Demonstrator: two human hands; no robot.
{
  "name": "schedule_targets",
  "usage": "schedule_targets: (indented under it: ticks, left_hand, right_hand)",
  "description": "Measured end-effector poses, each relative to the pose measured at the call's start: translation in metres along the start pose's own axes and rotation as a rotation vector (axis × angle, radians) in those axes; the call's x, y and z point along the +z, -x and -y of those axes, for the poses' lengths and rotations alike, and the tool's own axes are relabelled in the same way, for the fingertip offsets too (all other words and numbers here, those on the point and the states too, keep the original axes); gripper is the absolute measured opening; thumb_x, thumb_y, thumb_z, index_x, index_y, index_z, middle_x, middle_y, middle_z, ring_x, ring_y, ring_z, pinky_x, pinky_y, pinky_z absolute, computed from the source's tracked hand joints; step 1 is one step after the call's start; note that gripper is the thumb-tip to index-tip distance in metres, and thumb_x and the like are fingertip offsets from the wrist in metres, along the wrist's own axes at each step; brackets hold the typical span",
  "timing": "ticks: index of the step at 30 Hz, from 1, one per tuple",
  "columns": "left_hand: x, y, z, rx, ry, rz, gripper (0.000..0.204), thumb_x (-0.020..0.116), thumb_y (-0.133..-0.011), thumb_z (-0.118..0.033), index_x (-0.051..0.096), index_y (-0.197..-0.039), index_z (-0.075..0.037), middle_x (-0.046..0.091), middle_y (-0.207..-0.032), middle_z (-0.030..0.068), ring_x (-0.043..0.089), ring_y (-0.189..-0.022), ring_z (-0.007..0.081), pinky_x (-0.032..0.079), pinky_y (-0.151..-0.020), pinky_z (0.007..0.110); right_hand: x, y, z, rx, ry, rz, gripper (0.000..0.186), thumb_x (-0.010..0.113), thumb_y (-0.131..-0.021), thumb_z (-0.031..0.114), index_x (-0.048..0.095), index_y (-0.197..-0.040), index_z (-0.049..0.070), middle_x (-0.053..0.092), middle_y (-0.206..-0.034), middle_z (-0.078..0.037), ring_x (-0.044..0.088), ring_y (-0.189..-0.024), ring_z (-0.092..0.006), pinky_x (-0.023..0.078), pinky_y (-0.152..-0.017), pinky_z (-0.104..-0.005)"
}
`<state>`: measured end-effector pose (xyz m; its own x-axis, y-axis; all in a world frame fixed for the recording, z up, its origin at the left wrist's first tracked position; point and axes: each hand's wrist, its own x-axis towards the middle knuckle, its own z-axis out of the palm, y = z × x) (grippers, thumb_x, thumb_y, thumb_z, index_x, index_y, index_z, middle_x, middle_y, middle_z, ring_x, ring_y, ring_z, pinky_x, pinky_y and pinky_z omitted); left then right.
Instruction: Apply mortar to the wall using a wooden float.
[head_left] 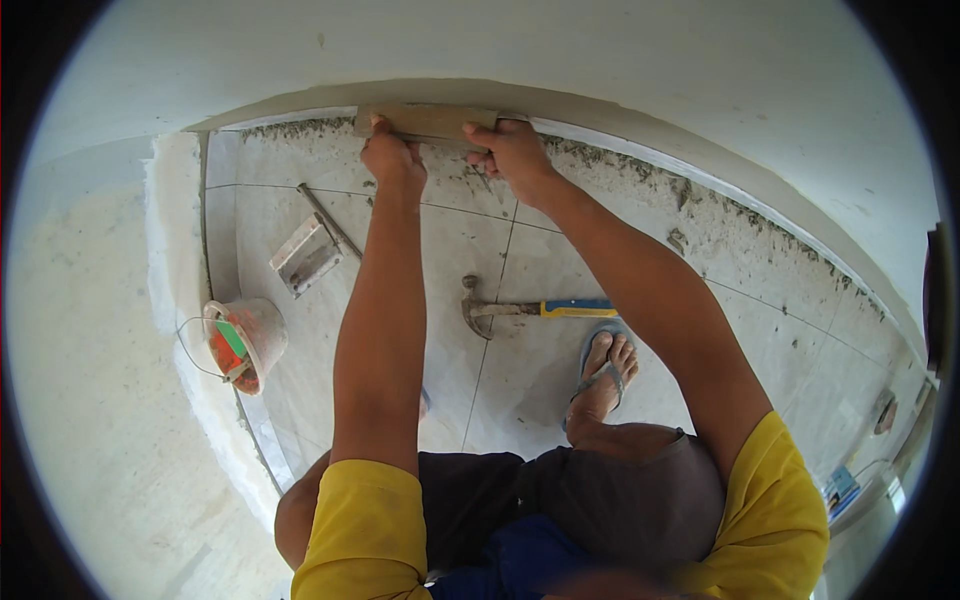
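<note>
Both my hands grip a flat, brownish rectangular tile strip (430, 121) at the foot of the wall. My left hand (395, 158) is closed on its left part, thumb on the face and fingers below. My right hand (513, 158) closes round its right end, thumb on the near edge. Behind the strip, a darker band (400, 92) runs along the wall base. Crumbled mortar (300, 130) lies on the floor along that edge.
A claw hammer (520, 308) with a blue and yellow handle lies beside my sandalled foot (600, 375). Left of my arm are a metal-plated trowel (308, 258) and a thin bar (328, 217). A pale bucket (268, 335) with reddish insides stands near the left skirting.
</note>
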<state>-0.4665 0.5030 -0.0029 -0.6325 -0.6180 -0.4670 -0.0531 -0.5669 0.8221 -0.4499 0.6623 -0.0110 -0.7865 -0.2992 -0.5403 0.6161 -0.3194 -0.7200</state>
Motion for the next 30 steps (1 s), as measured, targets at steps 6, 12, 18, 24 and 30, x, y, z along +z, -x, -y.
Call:
schedule_targets:
  ticks: [6, 12, 18, 24, 30]
  left_hand:
    - [-0.022, -0.045, -0.038, 0.001, -0.113, -0.070, 0.031, 0.045, -0.099, -0.016, 0.047, -0.123, 0.002, 0.055, -0.120, 0.0155, 0.059, -0.106, 0.0277, 0.055, -0.090, 0.040]
    - [-0.068, -0.095, -0.050, -0.012, -0.095, -0.060, 0.030, 0.038, -0.101, -0.019, 0.048, -0.122, 0.000, 0.057, -0.118, 0.0139, 0.059, -0.108, 0.0260, 0.052, -0.095, 0.038]
    - [-0.084, -0.030, -0.011, -0.137, -0.148, 0.064, 0.027, 0.041, -0.100, -0.019, 0.049, -0.118, -0.001, 0.059, -0.115, 0.0126, 0.062, -0.103, 0.0249, 0.053, -0.092, 0.038]
    - [-0.013, 0.067, 0.049, -0.265, -0.064, 0.279, 0.028, 0.045, -0.100, -0.022, 0.046, -0.118, -0.001, 0.057, -0.114, 0.0111, 0.061, -0.103, 0.0250, 0.053, -0.091, 0.038]
    - [0.007, 0.085, 0.057, -0.281, 0.040, 0.306, 0.027, 0.046, -0.099, -0.019, 0.042, -0.118, 0.001, 0.053, -0.119, 0.0133, 0.058, -0.106, 0.0270, 0.052, -0.091, 0.042]
  right_hand:
    - [0.054, -0.026, -0.005, -0.028, 0.043, 0.059, 0.028, 0.068, -0.087, 0.024, 0.059, -0.099, 0.000, 0.062, -0.087, -0.008, 0.063, -0.073, -0.0164, 0.040, -0.050, -0.0273]
    - [0.088, -0.055, -0.013, -0.003, 0.208, 0.119, 0.025, 0.066, -0.088, 0.023, 0.060, -0.098, 0.001, 0.063, -0.081, -0.007, 0.061, -0.064, -0.0141, 0.043, -0.048, -0.0286]
    - [0.031, 0.001, -0.050, 0.001, 0.078, 0.001, 0.025, 0.067, -0.087, 0.025, 0.061, -0.092, 0.001, 0.061, -0.075, -0.005, 0.058, -0.060, -0.0101, 0.039, -0.043, -0.0243]
    - [-0.072, 0.064, -0.010, -0.036, 0.038, -0.245, 0.022, 0.067, -0.085, 0.024, 0.059, -0.088, 0.004, 0.056, -0.069, -0.003, 0.050, -0.052, -0.0075, 0.034, -0.044, -0.0216]
    - [-0.084, 0.077, 0.009, -0.090, 0.025, -0.268, 0.022, 0.066, -0.086, 0.024, 0.059, -0.086, 0.004, 0.053, -0.062, -0.004, 0.042, -0.048, -0.0070, 0.032, -0.045, -0.0214]
